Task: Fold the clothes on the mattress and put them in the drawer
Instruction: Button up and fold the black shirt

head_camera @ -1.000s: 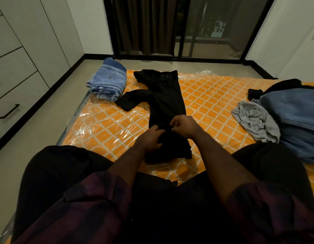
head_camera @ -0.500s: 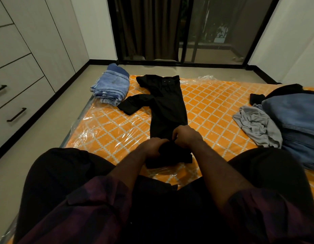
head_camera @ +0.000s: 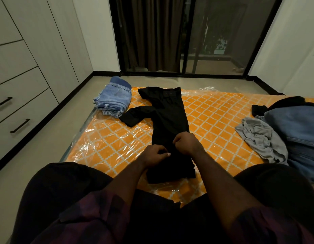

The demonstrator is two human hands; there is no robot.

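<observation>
Head view showed the left hand (head_camera: 155, 154) and the right hand (head_camera: 186, 144) side by side, fingers curled and pinching the cloth of the black trousers (head_camera: 170, 117). These lay lengthwise on the plastic-wrapped orange mattress (head_camera: 214, 117), waistband at the far end. Folded blue jeans (head_camera: 115, 99) sat at its far left corner, a crumpled grey garment (head_camera: 260, 136) to the right
</observation>
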